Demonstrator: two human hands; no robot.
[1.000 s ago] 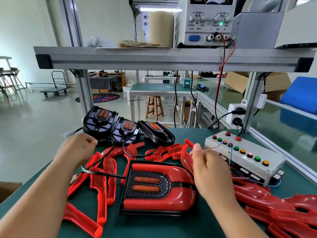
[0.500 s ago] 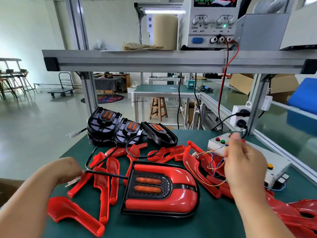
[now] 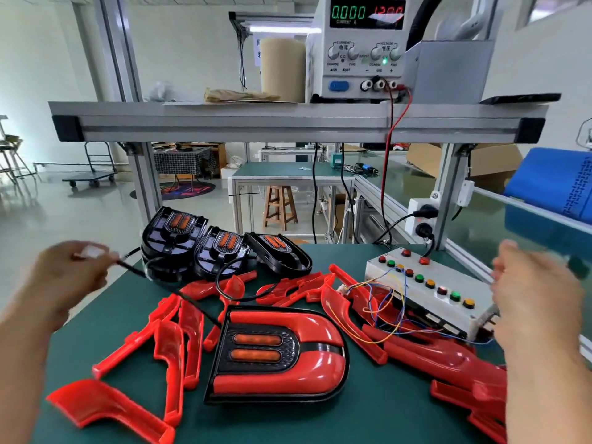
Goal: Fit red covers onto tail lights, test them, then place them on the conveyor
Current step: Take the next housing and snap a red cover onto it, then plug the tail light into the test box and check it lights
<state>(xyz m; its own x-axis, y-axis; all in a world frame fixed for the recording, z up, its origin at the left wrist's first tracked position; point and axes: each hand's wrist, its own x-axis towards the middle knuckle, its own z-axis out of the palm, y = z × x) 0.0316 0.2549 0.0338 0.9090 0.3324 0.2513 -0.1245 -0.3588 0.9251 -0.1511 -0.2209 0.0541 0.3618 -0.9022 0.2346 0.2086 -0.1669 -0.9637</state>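
Nearest, a loose red cover (image 3: 105, 408) lies at the bench's front left, and a heap of red covers (image 3: 455, 363) at the right is partly hidden behind the right forearm and cut off by the frame's edge. The tail light (image 3: 278, 354) already wearing its red cover lies flat in the middle of the green bench mat (image 3: 384, 418), with more red covers (image 3: 174, 344) just to its left. A black cable (image 3: 166, 286) runs from its upper left corner up to the left hand (image 3: 70, 274), which is motion-blurred and pinches the cable's end, something white showing at its fingers. The right hand (image 3: 538, 299) hangs over the right end of the button box (image 3: 426, 283), so smeared that I cannot tell whether its fingers hold anything. Thin coloured wires (image 3: 381, 299) trail from the box across the covers. Behind stand three black tail lights (image 3: 224, 248) without covers, overlapping each other. On the shelf (image 3: 298, 120) above, the power supply (image 3: 365, 43) reads 0.000 in green; glare hides part of its red figures.
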